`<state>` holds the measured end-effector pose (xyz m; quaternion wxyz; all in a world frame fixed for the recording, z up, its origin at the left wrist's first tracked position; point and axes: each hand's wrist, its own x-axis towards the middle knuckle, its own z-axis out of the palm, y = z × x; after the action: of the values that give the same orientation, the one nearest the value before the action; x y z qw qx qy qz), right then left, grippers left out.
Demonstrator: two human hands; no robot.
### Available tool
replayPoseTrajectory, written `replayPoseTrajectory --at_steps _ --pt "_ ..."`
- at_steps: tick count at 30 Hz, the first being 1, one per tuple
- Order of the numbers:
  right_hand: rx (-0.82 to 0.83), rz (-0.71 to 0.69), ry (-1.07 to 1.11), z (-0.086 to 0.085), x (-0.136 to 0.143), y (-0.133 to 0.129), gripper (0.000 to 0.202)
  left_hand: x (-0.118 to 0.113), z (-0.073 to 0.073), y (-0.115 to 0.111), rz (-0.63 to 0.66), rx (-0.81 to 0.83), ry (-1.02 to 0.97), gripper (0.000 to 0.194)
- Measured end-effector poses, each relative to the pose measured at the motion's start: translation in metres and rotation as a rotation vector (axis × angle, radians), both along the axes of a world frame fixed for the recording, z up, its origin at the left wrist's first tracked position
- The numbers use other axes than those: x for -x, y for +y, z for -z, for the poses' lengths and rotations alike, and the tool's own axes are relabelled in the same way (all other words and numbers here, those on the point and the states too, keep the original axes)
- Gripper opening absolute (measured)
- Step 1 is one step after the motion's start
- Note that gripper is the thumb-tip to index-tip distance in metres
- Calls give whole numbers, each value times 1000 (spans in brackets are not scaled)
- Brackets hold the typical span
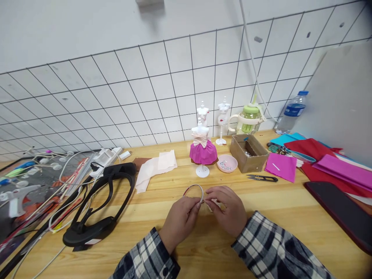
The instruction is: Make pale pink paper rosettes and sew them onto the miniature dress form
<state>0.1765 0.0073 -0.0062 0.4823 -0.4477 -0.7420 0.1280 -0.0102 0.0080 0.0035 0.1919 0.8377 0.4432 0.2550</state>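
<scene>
My left hand (183, 217) pinches a thin ring (195, 186) between thumb and fingers. The ring is pale with some red along its left side, much like a narrow roll of tape. Just to its right, my right hand (228, 209) is closed, with thumb and index fingertip meeting close to the ring's edge. Something small and pale shows under those fingers, too little of it to name. Beyond the hands stands a small white dress form (200, 133) wearing a magenta skirt (203, 153) and a pale pink bow (200, 138).
Right of the dress form are a pink dish (227, 163) of small shiny pieces, a cardboard box (252, 161), thread snips (262, 178), magenta fabric (281, 167) and a dark phone-like slab (340, 209). On the left lie pale fabric (157, 166), a black headset strap (101, 209) and a glue gun (19, 199).
</scene>
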Motion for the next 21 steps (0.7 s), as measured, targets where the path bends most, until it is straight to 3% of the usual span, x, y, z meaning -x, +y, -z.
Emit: replayPoseTrajectory --at_steps 6,12,17,21 --pt "22 -56 -36 0 4 -5 12 0 2 2 -89 -6 26 26" --pt "62 -80 -12 -1 6 -6 13 -7 3 2 -157 239 -256 29" --pt "70 -92 17 -1 7 -6 13 -12 3 3 -194 303 -371 28" --pt "50 -95 57 -3 4 -8 13 8 3 22 -401 244 -522 32"
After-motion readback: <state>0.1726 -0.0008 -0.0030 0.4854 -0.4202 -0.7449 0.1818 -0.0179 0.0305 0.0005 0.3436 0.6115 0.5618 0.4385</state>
